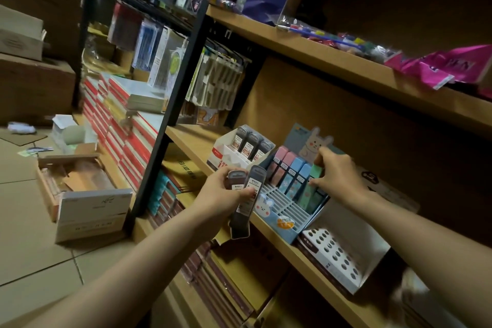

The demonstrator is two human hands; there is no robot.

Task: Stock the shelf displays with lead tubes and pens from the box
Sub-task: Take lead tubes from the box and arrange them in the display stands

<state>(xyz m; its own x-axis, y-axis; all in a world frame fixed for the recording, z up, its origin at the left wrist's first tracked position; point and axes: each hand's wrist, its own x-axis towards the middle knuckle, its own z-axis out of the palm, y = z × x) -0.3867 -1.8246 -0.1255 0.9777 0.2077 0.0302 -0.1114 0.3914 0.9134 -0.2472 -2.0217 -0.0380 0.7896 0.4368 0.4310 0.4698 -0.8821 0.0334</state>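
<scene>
Wooden shelf, left hand gripping flat dark lead tubes

Lead tubes dark grey; pastel tubes pink, blue, green; display w/ bunny print.

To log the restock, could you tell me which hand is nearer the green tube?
Right. The right hand pinches the green tube; the left hand holds dark tubes off to its left.

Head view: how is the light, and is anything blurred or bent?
Head view: dim and warm, the wooden shelf's right end falling into shadow; straight shelf edges bow from the wide lens; the floor cartons at left are smeared; the dark grey lead tubes in the left hand read fairly sharp.
</scene>
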